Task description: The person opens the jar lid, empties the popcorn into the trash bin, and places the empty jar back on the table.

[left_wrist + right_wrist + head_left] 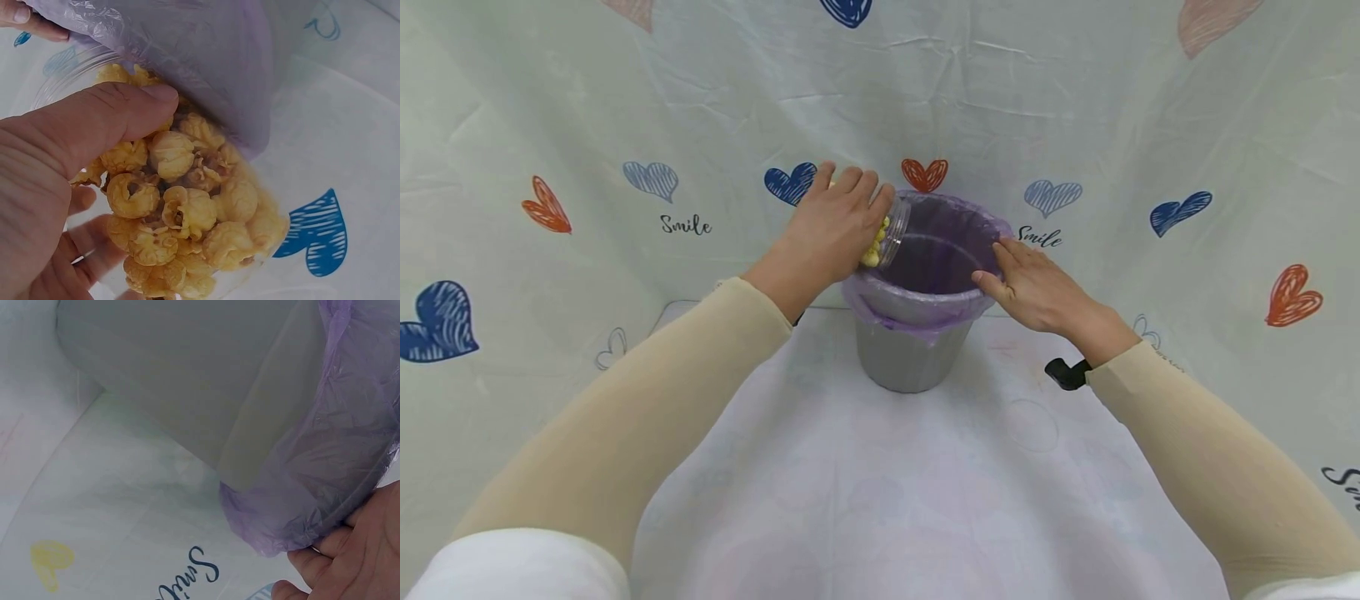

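Observation:
My left hand [838,221] grips a clear plastic jar [895,235] of yellow popcorn [181,206], its thumb across the jar wall in the left wrist view. The jar lies tilted with its mouth toward the inside of a grey bin [910,358], above the left rim. A thin purple bag [917,308] lines the bin and folds over its rim. Along the right side of that rim rests my right hand [1037,287], its fingers fairly straight and touching the bag. Some of its fingertips are hidden by the rim in the right wrist view.
The bin stands on a white cloth-covered surface [910,500]. Close behind it hangs a pale sheet [737,100] with printed hearts and "Smile" lettering. A black strap piece [1067,374] juts from my right wrist.

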Action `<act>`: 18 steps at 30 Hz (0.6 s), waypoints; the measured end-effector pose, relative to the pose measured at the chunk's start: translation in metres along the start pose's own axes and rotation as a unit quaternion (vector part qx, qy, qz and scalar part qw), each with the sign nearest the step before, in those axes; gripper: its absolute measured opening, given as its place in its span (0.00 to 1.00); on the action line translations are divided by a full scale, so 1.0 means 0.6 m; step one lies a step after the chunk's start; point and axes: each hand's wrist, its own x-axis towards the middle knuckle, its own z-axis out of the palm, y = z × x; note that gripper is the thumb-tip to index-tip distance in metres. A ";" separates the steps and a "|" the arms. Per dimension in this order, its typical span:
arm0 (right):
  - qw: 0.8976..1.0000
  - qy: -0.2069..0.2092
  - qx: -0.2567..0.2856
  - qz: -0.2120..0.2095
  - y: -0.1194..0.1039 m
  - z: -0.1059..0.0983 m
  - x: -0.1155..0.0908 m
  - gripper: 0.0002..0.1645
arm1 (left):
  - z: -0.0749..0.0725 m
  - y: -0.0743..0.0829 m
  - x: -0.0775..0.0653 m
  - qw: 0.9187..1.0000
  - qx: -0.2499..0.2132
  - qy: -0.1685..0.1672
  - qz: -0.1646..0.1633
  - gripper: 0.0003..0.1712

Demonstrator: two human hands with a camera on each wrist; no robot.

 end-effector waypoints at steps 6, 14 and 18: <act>1.000 0.001 -0.001 0.001 0.000 -0.001 -0.001 0.55 | -0.002 0.004 0.003 1.000 0.003 -0.004 -0.003 0.42; 1.000 0.002 0.003 0.001 0.000 0.000 -0.001 0.55 | -0.007 0.011 0.003 1.000 0.012 -0.015 -0.005 0.41; 1.000 0.003 0.003 -0.001 0.001 0.001 0.000 0.55 | -0.008 0.013 0.006 1.000 0.018 -0.022 -0.005 0.44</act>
